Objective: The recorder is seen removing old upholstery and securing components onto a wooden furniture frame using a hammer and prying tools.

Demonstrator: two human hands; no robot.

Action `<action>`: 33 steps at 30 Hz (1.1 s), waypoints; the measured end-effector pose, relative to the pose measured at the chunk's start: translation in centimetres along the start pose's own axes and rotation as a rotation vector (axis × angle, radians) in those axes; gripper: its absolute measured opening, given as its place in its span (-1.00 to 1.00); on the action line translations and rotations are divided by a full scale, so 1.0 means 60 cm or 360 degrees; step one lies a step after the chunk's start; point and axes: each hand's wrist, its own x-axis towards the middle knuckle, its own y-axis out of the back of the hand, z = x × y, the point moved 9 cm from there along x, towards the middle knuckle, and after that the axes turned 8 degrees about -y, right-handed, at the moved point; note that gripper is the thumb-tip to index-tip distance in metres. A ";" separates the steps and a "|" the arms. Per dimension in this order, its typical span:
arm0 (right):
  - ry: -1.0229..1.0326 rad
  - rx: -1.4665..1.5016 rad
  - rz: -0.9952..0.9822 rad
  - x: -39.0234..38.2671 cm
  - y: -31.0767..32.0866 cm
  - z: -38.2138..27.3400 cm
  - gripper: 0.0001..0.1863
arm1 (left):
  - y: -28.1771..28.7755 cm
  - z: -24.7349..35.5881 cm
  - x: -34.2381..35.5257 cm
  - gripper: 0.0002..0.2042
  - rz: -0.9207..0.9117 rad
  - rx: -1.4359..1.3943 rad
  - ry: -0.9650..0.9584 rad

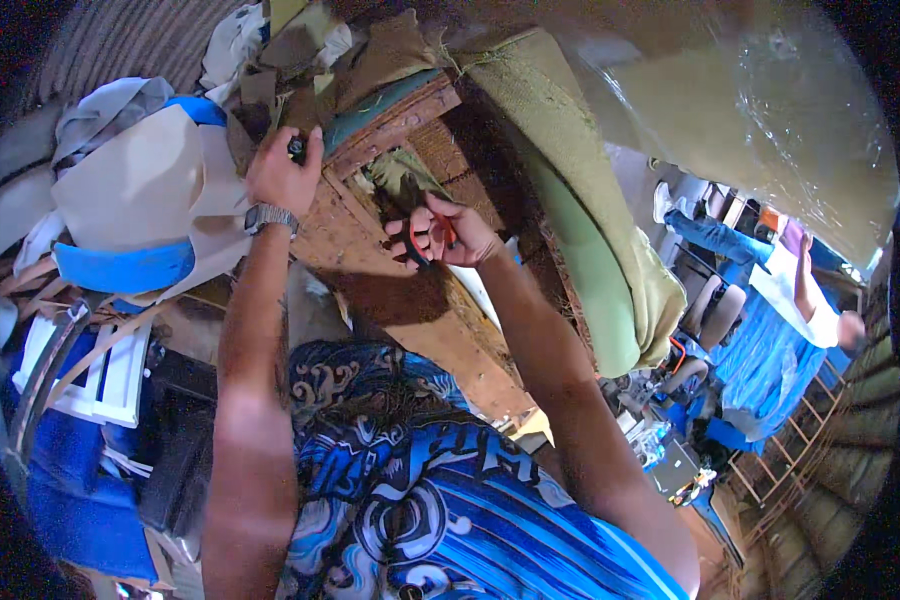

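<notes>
My left hand [282, 175] is closed at the upper left end of a wooden furniture frame [337, 230], beside torn brown fabric [315, 100]; a small dark object shows by its thumb, too unclear to name. My right hand [455, 230] grips a red-and-black handled tool [415, 243], apparently pliers, held against the frame's inner part below and right of my left hand; its tip is hard to make out among shreds of greenish material [395, 170]. Along the frame's right side lie olive burlap [540, 90] and a pale green padded layer [595, 290].
Cream and blue padded pieces [120, 200] are piled at left above white slatted frames [120, 370] and wood strips. Plastic-wrapped material [730, 100] fills the upper right. Another person [790, 290] in a white top is at right, beside blue wrapped items [750, 370] and a ladder-like frame [800, 430].
</notes>
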 end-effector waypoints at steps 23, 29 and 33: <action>0.0258 0.0095 0.0258 0.025 0.009 0.008 -0.53 | -0.001 -0.002 -0.001 -0.62 -0.0070 -0.0065 0.0064; 0.0422 -0.2730 0.1553 -0.050 -0.050 -0.114 -0.48 | 0.000 0.000 -0.001 -0.62 -0.0051 -0.0018 0.0061; 0.0316 -0.3236 0.1374 -0.051 -0.093 -0.130 -0.49 | 0.007 0.005 -0.001 -0.62 0.0007 0.0006 0.0016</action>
